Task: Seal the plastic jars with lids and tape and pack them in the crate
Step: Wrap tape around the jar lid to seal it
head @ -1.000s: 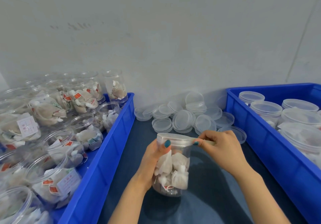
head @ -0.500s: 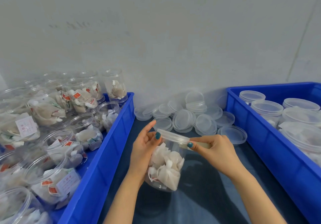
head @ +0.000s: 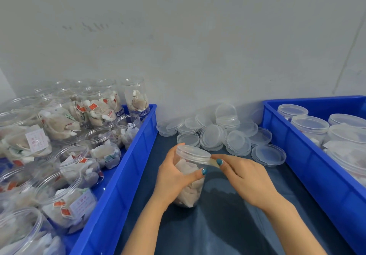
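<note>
Jar [head: 191, 191] of tea sachets stands tilted at lower centre of the frame, its lid [head: 193, 152] on, and your left hand [head: 174, 177] grips its body. Your right hand [head: 243, 177] pinches the tape strip [head: 214, 162] at the lid's edge. Pull the strip taut and press it flat over the seam while you turn the jar.

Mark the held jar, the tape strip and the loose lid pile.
jar [head: 191, 189], head view, lower wall.
tape strip [head: 214, 162], head view, its free stretch.
lid pile [head: 213, 136], head view, a middle lid's face.
</note>
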A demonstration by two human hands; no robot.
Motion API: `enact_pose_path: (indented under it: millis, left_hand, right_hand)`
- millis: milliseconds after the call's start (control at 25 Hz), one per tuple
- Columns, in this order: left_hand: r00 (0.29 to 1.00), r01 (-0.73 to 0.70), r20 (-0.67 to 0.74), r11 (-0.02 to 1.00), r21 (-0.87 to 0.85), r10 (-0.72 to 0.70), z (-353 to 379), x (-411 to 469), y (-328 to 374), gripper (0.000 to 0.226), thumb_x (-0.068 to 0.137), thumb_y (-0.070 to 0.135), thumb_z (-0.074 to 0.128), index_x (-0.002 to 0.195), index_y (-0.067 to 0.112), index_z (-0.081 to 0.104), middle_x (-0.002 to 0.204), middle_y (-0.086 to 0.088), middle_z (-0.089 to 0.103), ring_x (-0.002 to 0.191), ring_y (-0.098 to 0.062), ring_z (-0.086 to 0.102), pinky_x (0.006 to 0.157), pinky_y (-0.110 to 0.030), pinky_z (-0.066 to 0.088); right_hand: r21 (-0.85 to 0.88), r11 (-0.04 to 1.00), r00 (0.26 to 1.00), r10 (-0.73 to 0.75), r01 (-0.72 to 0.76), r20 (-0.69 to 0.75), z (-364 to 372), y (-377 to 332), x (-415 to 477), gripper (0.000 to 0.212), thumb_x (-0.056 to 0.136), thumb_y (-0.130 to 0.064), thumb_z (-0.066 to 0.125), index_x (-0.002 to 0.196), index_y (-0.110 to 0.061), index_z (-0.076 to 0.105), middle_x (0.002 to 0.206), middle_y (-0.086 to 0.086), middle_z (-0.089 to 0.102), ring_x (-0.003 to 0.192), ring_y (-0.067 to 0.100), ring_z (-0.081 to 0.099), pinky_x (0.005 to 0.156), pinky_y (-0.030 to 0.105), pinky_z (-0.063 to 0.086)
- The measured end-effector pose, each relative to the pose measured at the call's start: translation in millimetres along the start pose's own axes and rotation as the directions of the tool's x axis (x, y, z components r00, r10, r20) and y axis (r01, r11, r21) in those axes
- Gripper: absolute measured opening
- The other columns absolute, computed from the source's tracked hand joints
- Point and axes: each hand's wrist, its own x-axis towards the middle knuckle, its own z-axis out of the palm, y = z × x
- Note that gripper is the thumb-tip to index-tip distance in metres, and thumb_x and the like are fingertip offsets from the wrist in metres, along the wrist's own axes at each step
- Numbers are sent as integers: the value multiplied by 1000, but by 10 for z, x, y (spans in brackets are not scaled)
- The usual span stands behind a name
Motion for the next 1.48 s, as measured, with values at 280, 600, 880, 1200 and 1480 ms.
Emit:
enact_pose_path:
  millis: [280, 600, 880, 1200, 1480]
  left_hand:
    - [958, 116, 286, 904, -411, 7, 49, -105, 159, 82, 47, 43, 92, 121, 23, 62, 116, -2, 71, 109, -17, 67, 84, -26, 54]
    - [860, 98, 496, 917, -386, 117, -2, -132, 132, 88, 59, 49, 89, 135, 24, 53, 133, -9, 60, 124, -23, 57, 96, -29, 49]
    - [944, -147, 313, 981, 125, 102, -23, -89, 169, 98, 61, 34, 87, 140, 52, 31, 131, 30, 51, 119, 11, 50, 96, -12, 45]
    - [980, -196, 127, 633, 749, 153, 287, -2, 478, 100, 51, 97, 43, 134, 44, 28, 136, 24, 39, 123, -4, 45, 83, -30, 42]
    - [959, -260, 94, 706, 659, 266, 296, 20, 336, 73, 58, 81, 44, 123, 49, 36, 123, 31, 44, 112, 4, 45, 78, -21, 35]
  right_hand:
    - [47, 999, 1000, 17, -17, 11, -100, 88, -3, 60, 84, -74, 8, 139, -62, 30, 118, -21, 65, 109, 11, 61, 82, 32, 47]
    - [534, 845, 975, -95, -29, 203, -114, 229, 27, 66, 75, -89, 42, 136, -65, 38, 117, 4, 69, 79, 13, 56, 91, 53, 50]
    - [520, 853, 990, -34, -41, 135, -84, 233, 29, 47, 84, -65, 54, 130, -67, 44, 81, -2, 69, 73, 5, 53, 85, 38, 48]
    - [329, 944, 984, -75, 17, 162, -139, 235, -5, 56, 104, -25, 46, 141, -62, 27, 145, -36, 40, 136, -11, 35, 113, 21, 32]
    - [209, 972, 993, -116, 108, 24, 7, 280, 47, 49, 104, -33, 45, 142, -60, 31, 142, -30, 47, 133, -3, 41, 108, 27, 38]
